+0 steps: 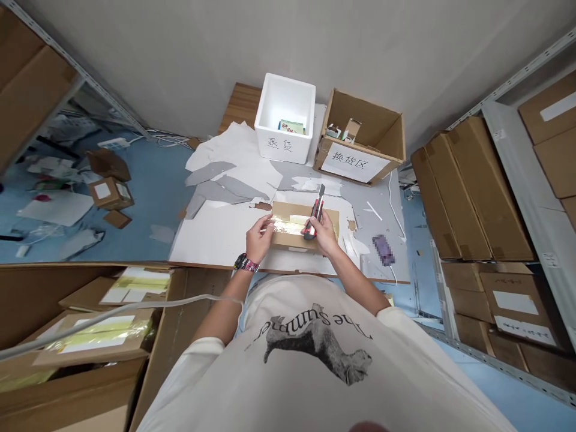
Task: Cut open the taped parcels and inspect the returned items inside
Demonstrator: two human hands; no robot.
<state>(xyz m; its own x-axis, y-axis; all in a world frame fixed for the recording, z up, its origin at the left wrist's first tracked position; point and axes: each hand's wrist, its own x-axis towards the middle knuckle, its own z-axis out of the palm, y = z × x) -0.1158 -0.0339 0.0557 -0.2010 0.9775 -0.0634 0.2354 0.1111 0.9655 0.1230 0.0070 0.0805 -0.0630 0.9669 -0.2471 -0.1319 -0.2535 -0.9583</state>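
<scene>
A small cardboard box [288, 239] lies on the table in front of me, with shiny clear tape [285, 225] and a pale label strip along its top. My left hand [258, 240] is at the box's left end, fingers bent against its edge. In my right hand [324, 234] is a red and black utility knife [315, 213], held over the right half of the box and pointing away from me. Whether its blade touches anything cannot be made out.
Behind the box stand a white foam box [284, 147] and an open cardboard carton [391, 135], both with items inside. A phone [383, 249] with a cable lies at right. Torn paper [234, 150] covers the table. Stacked cartons [468, 186] fill the right shelves; taped parcels [103, 333] sit lower left.
</scene>
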